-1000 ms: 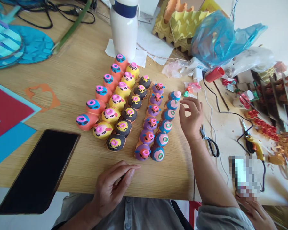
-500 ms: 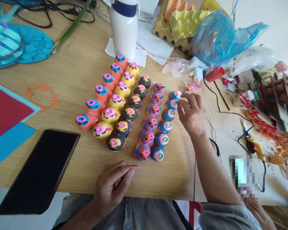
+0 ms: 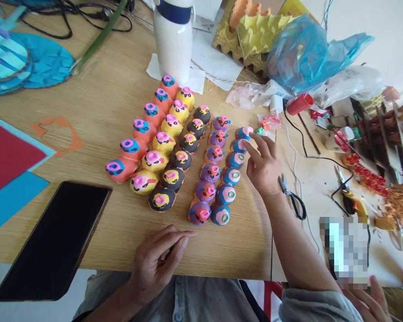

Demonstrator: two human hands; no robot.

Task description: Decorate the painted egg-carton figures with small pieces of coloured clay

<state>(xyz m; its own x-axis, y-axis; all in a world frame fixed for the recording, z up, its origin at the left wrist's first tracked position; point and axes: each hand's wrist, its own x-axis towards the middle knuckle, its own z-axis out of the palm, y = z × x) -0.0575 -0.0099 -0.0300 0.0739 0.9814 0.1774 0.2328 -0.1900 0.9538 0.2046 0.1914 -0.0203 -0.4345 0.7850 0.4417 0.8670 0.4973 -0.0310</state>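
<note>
Rows of painted egg-carton cups stand on the wooden table: an orange row (image 3: 130, 150), a yellow row (image 3: 163, 141), a black row (image 3: 181, 160), a purple row (image 3: 209, 173) and a blue row (image 3: 233, 176). Pink pieces top the blue cups, the nearer ones with green rings. My right hand (image 3: 263, 165) is at the two far blue cups, fingers apart, fingertips touching or just over the second cup's pink top. Nothing shows in it. Below the rows, my left hand (image 3: 161, 257) is closed with thumb and index finger together; whatever it may hold is hidden.
A black phone (image 3: 55, 241) lies at the left, a white bottle (image 3: 173, 42) stands at the back. Scissors (image 3: 293, 197), a red cap (image 3: 299, 103), cables and a blue plastic bag (image 3: 302, 53) are on the right. Another person's hand (image 3: 369, 299) is at lower right.
My right hand has shifted slightly left, and its pinched fingers have spread over the blue cups. The scissors beside my right wrist now show more fully. My left hand has stayed put.
</note>
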